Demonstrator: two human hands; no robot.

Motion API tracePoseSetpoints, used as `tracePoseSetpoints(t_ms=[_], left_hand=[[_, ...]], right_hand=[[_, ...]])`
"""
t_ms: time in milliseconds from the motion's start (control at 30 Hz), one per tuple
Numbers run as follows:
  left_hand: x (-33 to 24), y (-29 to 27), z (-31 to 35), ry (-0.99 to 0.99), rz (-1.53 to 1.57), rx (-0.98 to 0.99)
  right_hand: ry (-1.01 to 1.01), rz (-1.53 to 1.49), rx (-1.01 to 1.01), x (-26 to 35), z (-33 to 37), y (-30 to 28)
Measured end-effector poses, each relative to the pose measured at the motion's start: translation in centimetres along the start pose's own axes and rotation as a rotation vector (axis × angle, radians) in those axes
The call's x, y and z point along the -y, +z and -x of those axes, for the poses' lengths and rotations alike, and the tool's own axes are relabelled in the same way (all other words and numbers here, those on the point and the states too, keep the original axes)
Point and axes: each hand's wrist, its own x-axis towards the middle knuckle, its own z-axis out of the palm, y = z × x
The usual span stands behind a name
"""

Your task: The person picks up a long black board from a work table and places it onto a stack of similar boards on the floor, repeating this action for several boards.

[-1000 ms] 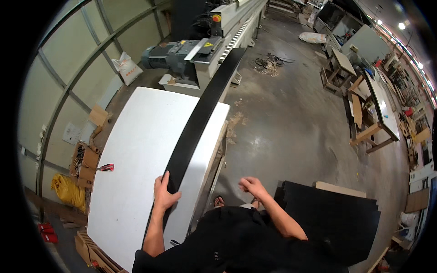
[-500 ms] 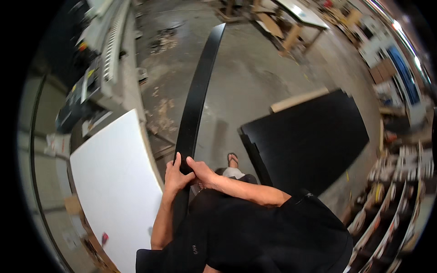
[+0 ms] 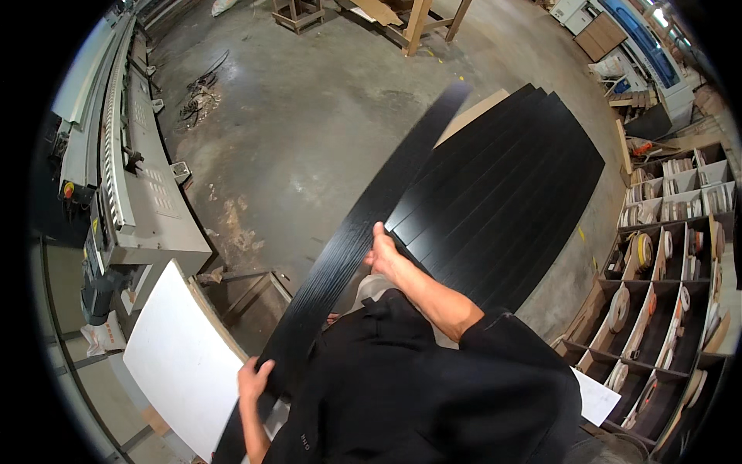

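Note:
A long black board (image 3: 340,251) with a ribbed wood-grain face slants from the lower left up to the far right, in front of my body. Its far tip is blurred and overlaps the edge of the stack of black boards (image 3: 495,201) in the picture. My left hand (image 3: 253,379) grips the near part by its left edge. Farther along, my right hand (image 3: 384,251) holds the right edge, thumb up and the other fingers partly hidden beneath.
At left, a white panel (image 3: 182,356) lies beside a long grey machine (image 3: 154,193). A shelf rack (image 3: 638,290) with rolls of edge strip stands at right. Wooden frames (image 3: 417,31) are at the far side, and debris (image 3: 201,100) lies on the concrete floor.
The board has swung right toward the stack and now shows its grained broad face. My hands, close together before, are spread apart along it. My view has turned right.

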Motion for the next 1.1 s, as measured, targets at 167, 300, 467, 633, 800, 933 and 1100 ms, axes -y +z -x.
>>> tracePoseSetpoints(t_ms=[167, 300, 467, 633, 800, 933, 1100], left_hand=[[9.4, -7.4, 3.4, -0.192, -0.159, -0.296], [11.1, -12.3, 6.9, -0.265, -0.626, -0.446], [11.6, -16.3, 6.2, -0.777, -0.962, -0.930], [9.0, -20.6, 8.1, -0.673, -0.151, -0.588], [8.1, -21.0, 5.7, -0.568, 0.625, -0.455], [3.7, -17.5, 0.4, -0.393, 0.652, -0.292], [-1.4, -10.6, -7.5, -0.411, 0.557, -0.067]], right_hand=[[0.007, -0.308, -0.068, 4.4, -9.3, -6.9], [0.043, -0.295, -0.155, 7.2, -11.3, -8.7], [0.025, -0.380, -0.192, 9.5, -15.1, -10.8], [0.018, -0.539, -0.192, 11.5, -15.3, -10.6], [-0.003, -0.496, -0.312, 13.1, -15.9, -11.5], [-0.060, -0.357, -0.349, 13.3, -16.4, -12.0], [-0.063, -0.103, -0.372, 13.2, -15.8, -12.1]])
